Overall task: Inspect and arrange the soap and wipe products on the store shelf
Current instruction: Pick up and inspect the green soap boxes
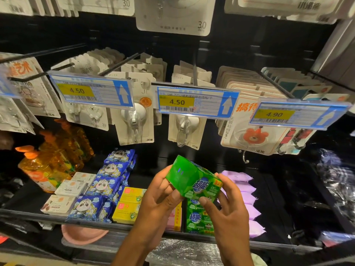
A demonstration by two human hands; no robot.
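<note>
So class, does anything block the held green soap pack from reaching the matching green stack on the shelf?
Nothing visible does: the green wrapped soap pack, held in the left hand and right hand, is just above the matching green stack.

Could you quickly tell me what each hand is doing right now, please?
Left hand: holding the green soap pack by its left end.
Right hand: holding the same pack by its right end.

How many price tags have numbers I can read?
3: the left tag says 4.50, the middle tag says 4.50, the right tag says 4.90. An edge tag at far left is cut off.
</note>
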